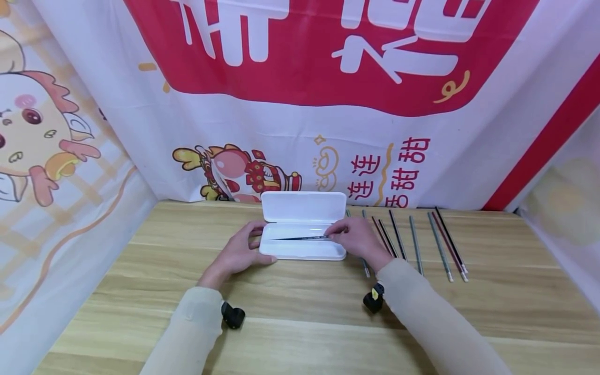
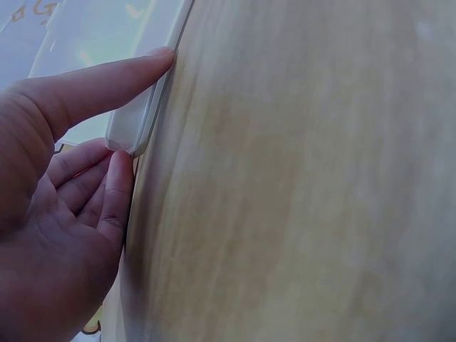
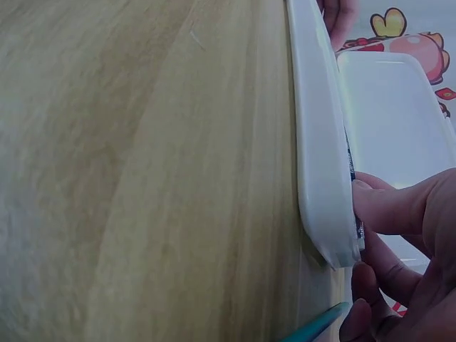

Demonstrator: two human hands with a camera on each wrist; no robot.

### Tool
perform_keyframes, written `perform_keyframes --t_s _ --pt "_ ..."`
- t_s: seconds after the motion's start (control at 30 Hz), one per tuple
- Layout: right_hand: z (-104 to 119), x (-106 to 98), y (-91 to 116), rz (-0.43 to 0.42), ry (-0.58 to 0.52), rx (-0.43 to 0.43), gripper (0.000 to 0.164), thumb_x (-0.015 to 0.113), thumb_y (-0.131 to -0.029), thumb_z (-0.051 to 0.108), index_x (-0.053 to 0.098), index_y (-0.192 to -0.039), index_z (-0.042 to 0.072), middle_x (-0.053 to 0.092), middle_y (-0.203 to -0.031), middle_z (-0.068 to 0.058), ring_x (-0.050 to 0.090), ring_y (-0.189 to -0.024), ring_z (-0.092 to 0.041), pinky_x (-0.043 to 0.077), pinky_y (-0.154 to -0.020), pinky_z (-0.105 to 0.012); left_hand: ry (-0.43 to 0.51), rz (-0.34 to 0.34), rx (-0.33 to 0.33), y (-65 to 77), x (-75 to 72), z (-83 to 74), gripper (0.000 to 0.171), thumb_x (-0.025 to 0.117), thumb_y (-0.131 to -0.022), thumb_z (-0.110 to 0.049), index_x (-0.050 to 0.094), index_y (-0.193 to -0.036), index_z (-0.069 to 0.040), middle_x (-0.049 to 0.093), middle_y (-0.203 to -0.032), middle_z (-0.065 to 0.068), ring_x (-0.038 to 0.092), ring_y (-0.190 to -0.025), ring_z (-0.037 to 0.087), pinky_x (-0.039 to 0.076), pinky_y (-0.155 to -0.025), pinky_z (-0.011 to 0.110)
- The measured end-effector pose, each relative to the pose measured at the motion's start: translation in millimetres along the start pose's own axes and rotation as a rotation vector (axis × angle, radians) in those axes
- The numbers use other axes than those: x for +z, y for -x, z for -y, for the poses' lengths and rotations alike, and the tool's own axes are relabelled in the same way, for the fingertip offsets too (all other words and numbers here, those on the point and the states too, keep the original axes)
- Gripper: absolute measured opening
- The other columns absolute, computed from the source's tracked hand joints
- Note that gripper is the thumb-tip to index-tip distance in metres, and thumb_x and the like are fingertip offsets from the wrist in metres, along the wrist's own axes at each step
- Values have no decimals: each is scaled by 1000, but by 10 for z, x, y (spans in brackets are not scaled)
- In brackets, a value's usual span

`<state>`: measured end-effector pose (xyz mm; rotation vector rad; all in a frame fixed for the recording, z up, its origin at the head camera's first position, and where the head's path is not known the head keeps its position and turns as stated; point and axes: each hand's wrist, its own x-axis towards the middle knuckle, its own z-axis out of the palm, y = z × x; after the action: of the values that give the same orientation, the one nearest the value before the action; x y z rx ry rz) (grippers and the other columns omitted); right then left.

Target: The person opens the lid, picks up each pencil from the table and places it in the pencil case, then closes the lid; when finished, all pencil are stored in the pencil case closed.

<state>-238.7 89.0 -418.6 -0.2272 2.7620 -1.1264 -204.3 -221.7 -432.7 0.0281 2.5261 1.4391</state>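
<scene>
The left hand (image 1: 238,254) is gripping the white case (image 1: 302,252) while the right hand (image 1: 360,239) is pinching a pencil (image 1: 302,238), best lowered level.

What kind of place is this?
It looks like an indoor table corner, perhaps set up for small tabletop jobs. There's a wood-look table, a printed cloth hanging behind it, and an open white case with pencils lying to its right.

Dark pencil (image 1: 300,238) across open white case (image 1: 302,252)
</scene>
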Motion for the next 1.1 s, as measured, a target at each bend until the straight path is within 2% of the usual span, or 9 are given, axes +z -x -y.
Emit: perform_keyframes --t_s 0.47,0.8,1.1 --pt "59 15 -43 29 -2 16 13 77 -98 15 87 -105 20 79 -118 -5 68 -108 -23 56 -94 -42 4 3 4 10 -4 5 92 95 -84 -19 44 -160 -14 47 -165 19 52 -150 43 45 -125 55" --pt "46 8 -34 47 24 0 14 74 -99 15 87 -103 20 78 -117 -4 67 -108 -22 56 -94 -41 11 4 5 13 -2 -8 91 94 -84 -18 44 -160 -14 47 -165 18 53 -150 42 46 -125 53" --pt "32 -18 -17 57 3 -15 14 73 -100 16 86 -104 18 76 -116 -5 66 -107 -22 56 -94 -42 22 3 -3 33 8 -32 90 93 -86 -19 43 -161 -13 46 -166 19 51 -151 43 45 -125 55"
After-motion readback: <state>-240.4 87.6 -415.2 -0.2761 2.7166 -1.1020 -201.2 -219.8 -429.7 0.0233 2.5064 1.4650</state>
